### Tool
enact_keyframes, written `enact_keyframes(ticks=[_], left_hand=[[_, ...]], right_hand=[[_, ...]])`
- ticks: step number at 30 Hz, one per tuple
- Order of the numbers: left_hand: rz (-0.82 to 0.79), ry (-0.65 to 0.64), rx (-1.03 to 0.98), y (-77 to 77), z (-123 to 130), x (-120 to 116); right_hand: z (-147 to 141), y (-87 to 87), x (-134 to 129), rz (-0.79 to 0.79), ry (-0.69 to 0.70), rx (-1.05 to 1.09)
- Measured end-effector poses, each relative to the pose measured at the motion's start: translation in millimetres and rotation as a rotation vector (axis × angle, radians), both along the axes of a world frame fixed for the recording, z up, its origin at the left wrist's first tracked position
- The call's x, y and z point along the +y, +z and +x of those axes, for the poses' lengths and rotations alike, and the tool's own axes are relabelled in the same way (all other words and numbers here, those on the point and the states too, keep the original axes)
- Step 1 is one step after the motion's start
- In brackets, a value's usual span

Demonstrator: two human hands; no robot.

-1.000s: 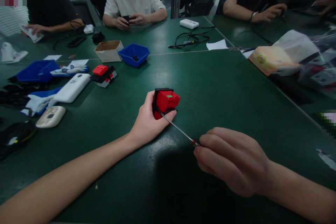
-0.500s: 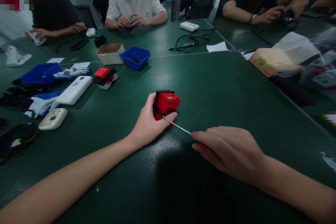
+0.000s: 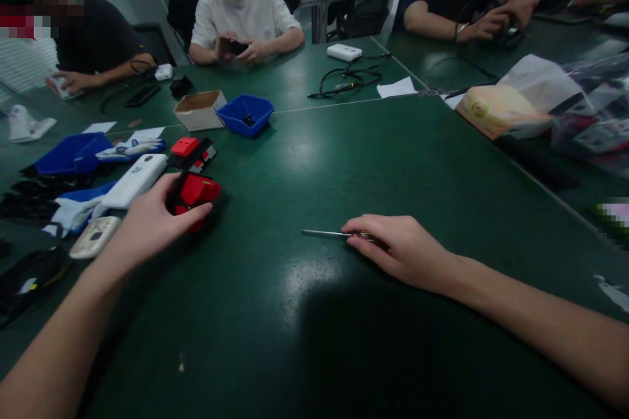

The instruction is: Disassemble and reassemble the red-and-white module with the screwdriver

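My left hand [image 3: 164, 213] is closed around a red block-shaped part with a black frame [image 3: 199, 191], on the left side of the green table [image 3: 314, 163]. Just behind it lies a similar red, black and grey part [image 3: 189, 149]. Fingers of my right hand [image 3: 393, 242] wrap the handle of a screwdriver [image 3: 324, 233], low over the table. Its thin metal shaft points left and its tip touches nothing I can see. Most of the handle is hidden by the fingers.
Left of my left hand lie a white device [image 3: 136, 180], a beige case [image 3: 95, 237], gloves [image 3: 73, 208] and a blue bin [image 3: 73, 153]. Behind stand a cardboard box [image 3: 199, 112] and another blue bin [image 3: 246, 116]. Plastic bags [image 3: 545, 88] lie right. Other people sit across.
My left hand has carried the red part leftward, away from the screwdriver. The screwdriver tip has left the part, and its shaft now lies nearly level in my right hand.
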State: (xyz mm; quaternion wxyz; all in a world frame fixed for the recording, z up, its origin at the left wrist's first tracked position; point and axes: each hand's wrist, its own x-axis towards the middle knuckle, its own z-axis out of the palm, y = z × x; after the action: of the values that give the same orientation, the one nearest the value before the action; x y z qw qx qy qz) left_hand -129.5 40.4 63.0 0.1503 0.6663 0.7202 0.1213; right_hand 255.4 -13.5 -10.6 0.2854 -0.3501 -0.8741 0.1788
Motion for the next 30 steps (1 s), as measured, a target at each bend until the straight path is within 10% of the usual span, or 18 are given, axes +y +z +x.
enact_keyframes(ticks=[6,30], left_hand=[[-0.066,0.064,0.584,12.5,-30,-2],[-0.094,0.155,0.599,15.3,-23,-7]], right_hand=[[0,-2.1,0,0.012,-0.013,-0.020],[-1,-1.8,-2,-0.023,-0.001,0.010]])
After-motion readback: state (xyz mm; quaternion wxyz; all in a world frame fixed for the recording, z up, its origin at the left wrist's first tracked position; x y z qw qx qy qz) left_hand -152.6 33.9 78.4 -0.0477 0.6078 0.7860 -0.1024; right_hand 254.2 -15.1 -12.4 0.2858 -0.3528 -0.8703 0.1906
